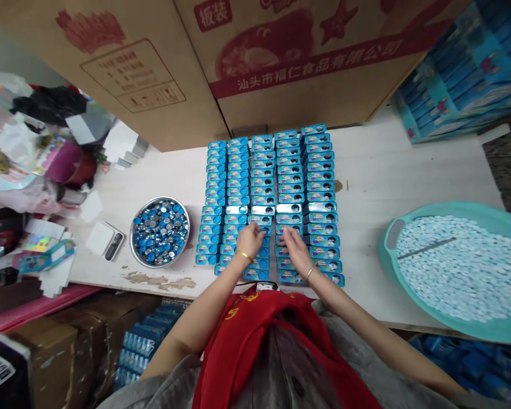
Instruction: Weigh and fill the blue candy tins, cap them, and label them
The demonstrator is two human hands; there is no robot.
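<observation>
At the left we see a steel bowl (132,236) of blue caps (159,230) near the front edge. Behind, a carton (306,68) reads 汕头市福仁食品有限公司 and 板装 in red. Five columns of blue tins (276,176) fill the middle, with bare tabletop (366,227) on either side. Our left hand (250,240) curls over a tin in the third column, grip unclear. Our right hand (296,250), fingers loosely out, touches the fourth column. A teal basin (386,250) of white tablets (451,267) sits far right.

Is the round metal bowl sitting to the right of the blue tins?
No, the metal bowl sits left of the blue tins; the teal basin is on their right.
</observation>
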